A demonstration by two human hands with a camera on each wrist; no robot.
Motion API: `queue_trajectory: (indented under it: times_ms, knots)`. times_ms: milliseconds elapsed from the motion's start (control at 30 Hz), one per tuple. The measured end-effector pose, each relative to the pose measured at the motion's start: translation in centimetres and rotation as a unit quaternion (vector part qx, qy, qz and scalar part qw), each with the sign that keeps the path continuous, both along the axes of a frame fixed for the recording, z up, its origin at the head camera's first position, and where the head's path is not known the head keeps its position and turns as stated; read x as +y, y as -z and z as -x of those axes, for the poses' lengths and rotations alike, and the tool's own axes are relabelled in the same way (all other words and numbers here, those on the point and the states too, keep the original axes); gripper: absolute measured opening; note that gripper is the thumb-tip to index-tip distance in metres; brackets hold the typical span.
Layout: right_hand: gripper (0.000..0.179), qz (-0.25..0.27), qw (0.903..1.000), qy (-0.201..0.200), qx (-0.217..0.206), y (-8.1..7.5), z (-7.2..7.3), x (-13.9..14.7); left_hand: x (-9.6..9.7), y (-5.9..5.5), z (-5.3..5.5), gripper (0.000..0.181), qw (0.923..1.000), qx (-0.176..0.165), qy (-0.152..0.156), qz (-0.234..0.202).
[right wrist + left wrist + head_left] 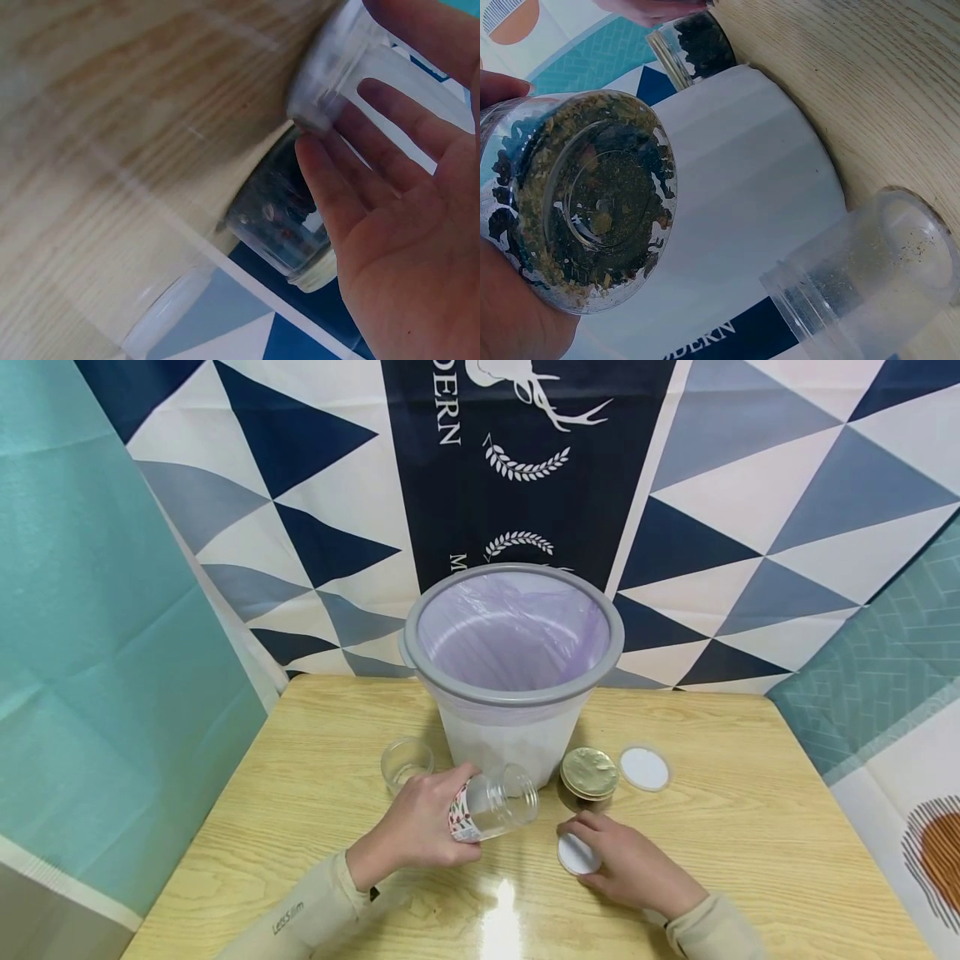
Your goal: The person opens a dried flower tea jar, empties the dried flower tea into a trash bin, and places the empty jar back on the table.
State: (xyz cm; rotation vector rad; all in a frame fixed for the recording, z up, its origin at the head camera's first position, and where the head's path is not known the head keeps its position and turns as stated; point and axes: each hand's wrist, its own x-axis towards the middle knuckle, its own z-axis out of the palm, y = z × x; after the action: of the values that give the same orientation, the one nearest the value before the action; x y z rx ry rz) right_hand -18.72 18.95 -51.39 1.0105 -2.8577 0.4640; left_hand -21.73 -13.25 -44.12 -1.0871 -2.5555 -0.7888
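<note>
One clear cylindrical jar (pixel 497 808) in left grip (pixel 426 820)

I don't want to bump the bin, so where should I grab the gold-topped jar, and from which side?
Probably best around the clear body of the gold-topped jar, just below its top, coming from the near right with the right hand once it puts down the white disc. The jar is round and upright, and the bin stands close on its left.
</note>
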Motion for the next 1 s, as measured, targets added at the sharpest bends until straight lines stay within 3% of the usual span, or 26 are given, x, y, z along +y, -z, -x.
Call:
queue_trajectory:
  times_ms: [300,433,500,567,700,767,800,900,1000]
  knots:
    - [0.062,-0.001,1.0000,0.002,-0.003,-0.2,-0.2,0.1,0.0,0.5,0.1,0.070,0.9999,-0.003,0.004,-0.014]
    - [0.061,0.016,0.9991,-0.004,0.039,-1.6,-0.6,-0.3,-0.2,0.4,-0.2,0.072,0.9998,0.002,0.002,-0.021]
    - [0.058,0.038,0.9953,-0.016,0.088,-3.5,-0.9,-0.6,-0.4,0.0,-0.4,0.073,0.9994,0.009,-0.003,-0.032]
    - [0.048,0.079,0.9844,-0.034,0.154,-6.3,-1.0,-0.8,-0.7,-0.7,-0.7,0.075,0.9987,0.015,-0.010,-0.048]
    - [0.039,0.161,0.9426,-0.060,0.286,-13.4,-0.3,-0.6,-2.0,-2.6,-0.6,0.076,0.9944,0.059,-0.013,-0.087]
    - [0.046,0.188,0.9221,-0.063,0.332,-16.3,0.4,-0.4,-3.2,-4.0,-0.4,0.072,0.9895,0.089,-0.013,-0.113]
    - [0.045,0.195,0.9171,-0.064,0.342,-17.4,0.9,-0.4,-3.8,-4.7,-0.3,0.071,0.9862,0.108,-0.015,-0.125]
    - [0.043,0.201,0.9126,-0.065,0.350,-19.6,2.4,-0.7,-5.2,-6.4,0.0,0.068,0.9769,0.150,-0.032,-0.149]
    - [0.044,0.204,0.9180,-0.067,0.334,-20.3,4.5,-1.5,-5.9,-7.4,0.2,0.067,0.9726,0.169,-0.056,-0.149]
